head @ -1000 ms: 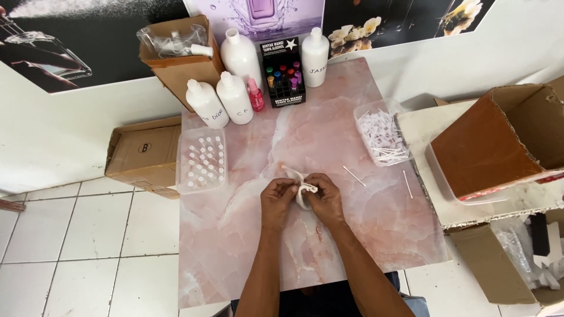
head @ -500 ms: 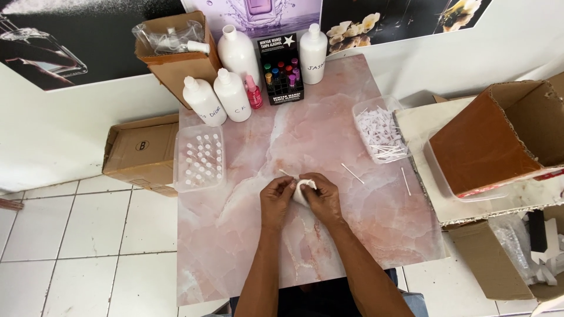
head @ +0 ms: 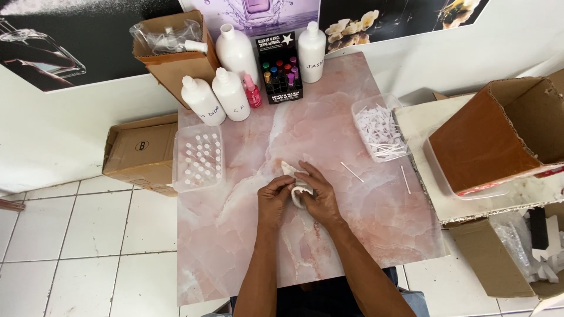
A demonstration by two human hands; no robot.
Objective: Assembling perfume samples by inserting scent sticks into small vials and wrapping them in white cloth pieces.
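**Head view: our hands work a small white piece at mid-desk**

We look down on a pink marbled desk (head: 329, 135). Our left hand (head: 274, 202) and right hand (head: 317, 196) meet near its middle, fingers curled tightly round a small white piece (head: 295, 186); one pale end (head: 288, 169) sticks out above the fingers. Both hands grip it, touching each other. What the piece is, we cannot tell.

Just right of the hands lie two thin white sticks (head: 352, 172), apart from each other. Beyond them a clear tub (head: 382, 132) holds many more white sticks. To the left, a clear tray (head: 198, 158) carries rows of small white-capped vials. Along the far edge stand white bottles (head: 230, 94), a small pink bottle (head: 253, 94) and a black display box (head: 279, 67) of coloured vials. An open brown carton (head: 499, 135) sits off the desk to the right.
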